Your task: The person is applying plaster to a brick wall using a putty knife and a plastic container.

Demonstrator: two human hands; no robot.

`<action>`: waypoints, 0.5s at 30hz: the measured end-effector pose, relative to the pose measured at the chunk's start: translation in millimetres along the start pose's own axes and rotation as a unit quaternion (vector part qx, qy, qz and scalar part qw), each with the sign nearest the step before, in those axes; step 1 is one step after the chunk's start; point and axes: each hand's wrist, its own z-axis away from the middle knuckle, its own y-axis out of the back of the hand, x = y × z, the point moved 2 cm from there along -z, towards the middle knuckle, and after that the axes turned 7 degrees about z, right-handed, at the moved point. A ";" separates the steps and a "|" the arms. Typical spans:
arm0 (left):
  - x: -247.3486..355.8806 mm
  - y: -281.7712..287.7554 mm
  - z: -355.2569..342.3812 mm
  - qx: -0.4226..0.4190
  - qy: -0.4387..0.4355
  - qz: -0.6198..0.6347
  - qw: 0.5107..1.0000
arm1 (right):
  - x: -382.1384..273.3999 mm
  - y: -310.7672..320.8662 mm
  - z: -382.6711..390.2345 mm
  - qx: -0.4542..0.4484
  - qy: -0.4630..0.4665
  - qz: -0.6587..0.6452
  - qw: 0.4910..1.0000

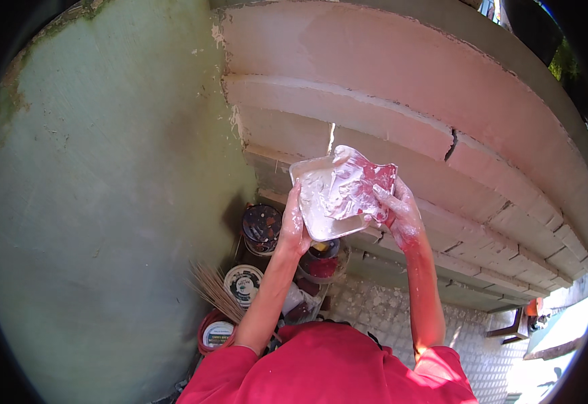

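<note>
My left hand point(295, 225) grips the left side of a shallow, pale rectangular tray point(328, 230), with the thumb up along its edge. White paste point(315, 192) is smeared over the inside of the tray. In my right hand point(404, 215) is a red, flexible-looking scraper point(381, 176), its face heavily coated with the same paste. The scraper lies over the tray's right part and hides some of it. White smears cover the fingers of both hands. Both hands are raised in front of a pink stepped wall.
The pink ledged wall point(375, 47) has a dark crack and meets a green wall point(105, 202) on the left. Below stand a paint-spattered bucket point(262, 225), a white-lidded tub point(243, 285) and a twig broom point(214, 288). A small bench point(511, 328) stands on the tiled floor point(375, 296).
</note>
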 end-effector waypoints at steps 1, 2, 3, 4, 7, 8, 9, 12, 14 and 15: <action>-0.7 1.9 -4.4 0.001 0.000 0.002 1.000 | -1.0 -0.1 -3.0 0.000 -0.002 0.002 1.000; -1.1 5.2 -10.4 -0.006 -0.004 0.005 1.000 | -3.4 -1.6 -7.8 -0.003 0.013 0.006 1.000; -1.8 6.7 -10.0 -0.009 -0.006 0.007 1.000 | -4.2 -3.8 -7.6 -0.006 0.024 0.009 1.000; -2.1 7.5 -9.3 -0.004 -0.004 0.009 1.000 | -3.9 -5.4 -7.3 -0.005 0.018 0.009 1.000; 2.1 6.8 -11.0 0.009 -0.005 0.004 1.000 | -6.7 -11.3 -8.8 -0.009 0.079 0.066 0.995; 4.9 4.3 -11.9 0.006 -0.008 0.004 1.000 | -10.0 -13.9 -8.1 -0.013 0.064 0.071 0.995; 6.5 3.1 -12.0 0.003 -0.011 0.004 1.000 | -11.2 -15.5 -7.3 -0.018 0.049 0.076 0.996; 6.3 8.6 -9.4 0.002 -0.019 0.004 1.000 | -4.3 -11.9 -13.2 0.002 0.060 0.094 0.994; 8.4 10.3 -10.5 0.009 -0.027 -0.005 1.000 | -9.1 -11.4 -14.6 0.011 0.077 0.166 0.983; 7.3 12.5 -8.6 0.018 -0.030 -0.011 0.999 | -10.6 -11.4 -13.8 0.020 0.090 0.237 0.967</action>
